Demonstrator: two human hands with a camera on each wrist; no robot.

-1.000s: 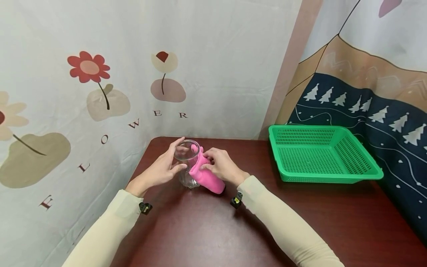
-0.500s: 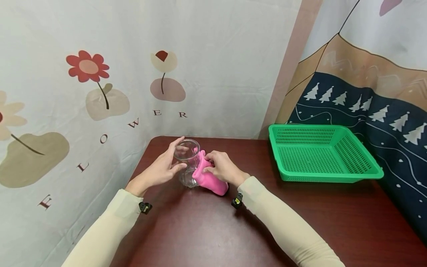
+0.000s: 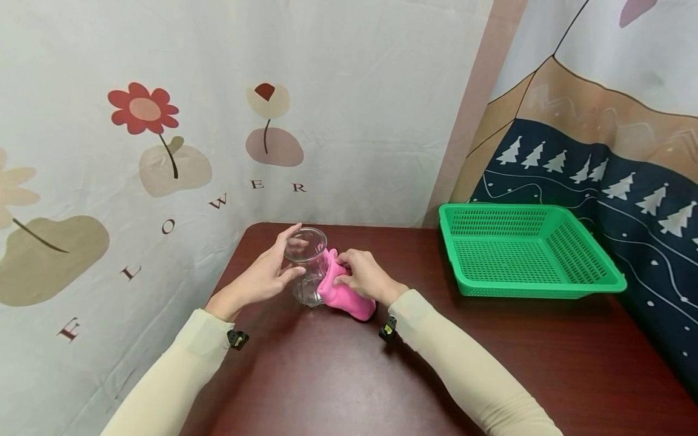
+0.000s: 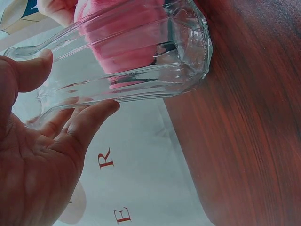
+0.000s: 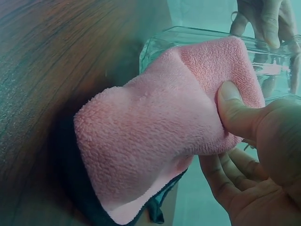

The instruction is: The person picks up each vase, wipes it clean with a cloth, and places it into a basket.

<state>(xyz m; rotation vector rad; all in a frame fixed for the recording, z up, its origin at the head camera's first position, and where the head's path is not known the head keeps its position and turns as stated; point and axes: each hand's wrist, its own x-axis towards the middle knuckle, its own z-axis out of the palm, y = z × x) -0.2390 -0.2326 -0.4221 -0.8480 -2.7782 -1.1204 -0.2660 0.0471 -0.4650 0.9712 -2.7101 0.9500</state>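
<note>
A clear glass jar with a round open mouth stands on the dark red-brown table. My left hand holds it near the top, thumb on one side and fingers on the other. A fuzzy pink cloth with a black edge is pinched between thumb and fingers of my right hand, against the jar's right side. Through the glass in the left wrist view, the cloth shows pink behind the wall. The right wrist view has the cloth hanging in a loose fold, its lower end near the table.
A green plastic basket with slotted walls sits at the table's right rear. Behind the table hangs a pale curtain printed with flowers and letters; a dark one with white trees hangs at the right.
My right hand and the pink cloth have shifted slightly right and downward along the jar's side. The cloth's upper part has moved away from the jar's mouth. The left hand and jar have stayed put.
</note>
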